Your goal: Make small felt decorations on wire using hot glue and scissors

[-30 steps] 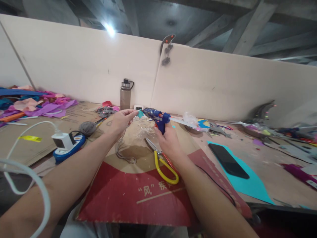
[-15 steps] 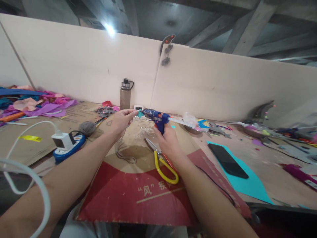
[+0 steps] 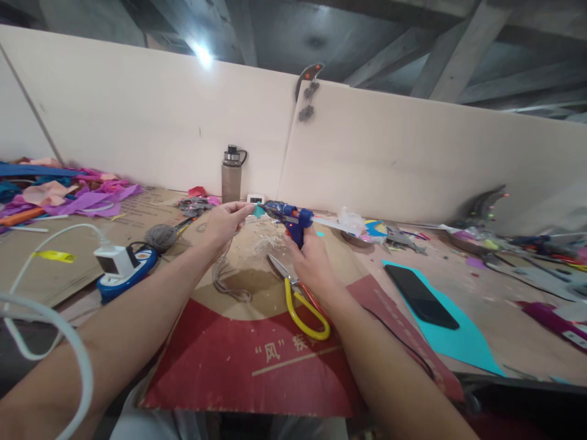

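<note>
The hands meet over the desk (image 3: 458,281): the left hand (image 3: 223,223) pinches a small teal piece (image 3: 260,211), and the right hand (image 3: 310,264) grips a blue glue gun (image 3: 290,217). The gun's long axis runs leftward, with its nozzle touching the piece.

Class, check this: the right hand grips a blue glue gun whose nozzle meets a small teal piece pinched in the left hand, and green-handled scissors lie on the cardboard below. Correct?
Not quite. In the head view the scissors have yellow handles, not green. The rest holds: right hand, glue gun, teal piece, left hand, cardboard.

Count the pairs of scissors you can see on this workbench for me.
1. The yellow-handled scissors lie on the cardboard sheet, just below the right hand that holds the blue glue gun. The scrap piles could hide more.
</note>
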A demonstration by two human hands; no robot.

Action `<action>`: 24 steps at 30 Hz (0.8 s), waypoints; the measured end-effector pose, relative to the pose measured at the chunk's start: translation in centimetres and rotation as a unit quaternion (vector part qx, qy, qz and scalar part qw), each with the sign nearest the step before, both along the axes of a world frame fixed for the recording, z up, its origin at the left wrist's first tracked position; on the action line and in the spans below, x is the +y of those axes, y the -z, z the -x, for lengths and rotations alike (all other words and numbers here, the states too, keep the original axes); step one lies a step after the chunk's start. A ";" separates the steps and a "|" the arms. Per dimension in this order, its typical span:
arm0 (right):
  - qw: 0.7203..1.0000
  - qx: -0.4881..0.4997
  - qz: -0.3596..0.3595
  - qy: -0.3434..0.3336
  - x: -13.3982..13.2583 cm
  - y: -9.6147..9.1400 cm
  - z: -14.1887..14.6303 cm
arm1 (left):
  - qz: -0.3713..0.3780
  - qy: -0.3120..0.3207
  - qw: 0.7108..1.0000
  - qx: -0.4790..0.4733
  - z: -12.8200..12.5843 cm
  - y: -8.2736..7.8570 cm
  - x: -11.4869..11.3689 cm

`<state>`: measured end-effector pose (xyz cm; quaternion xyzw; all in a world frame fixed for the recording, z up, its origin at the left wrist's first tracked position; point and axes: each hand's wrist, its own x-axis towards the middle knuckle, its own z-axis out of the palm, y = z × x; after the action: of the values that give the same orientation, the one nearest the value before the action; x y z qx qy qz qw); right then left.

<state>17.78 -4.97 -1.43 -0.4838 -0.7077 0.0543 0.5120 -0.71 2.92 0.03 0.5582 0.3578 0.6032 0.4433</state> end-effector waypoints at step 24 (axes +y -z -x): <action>1.000 -0.002 0.019 0.003 -0.1 0.1 0.0 | -0.002 0.011 1.000 -0.009 0.0 -0.3 -0.3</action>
<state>17.77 -5.09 -1.51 -0.4955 -0.7061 0.0658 0.5016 -0.67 2.67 0.34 0.5574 0.3467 0.6040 0.4520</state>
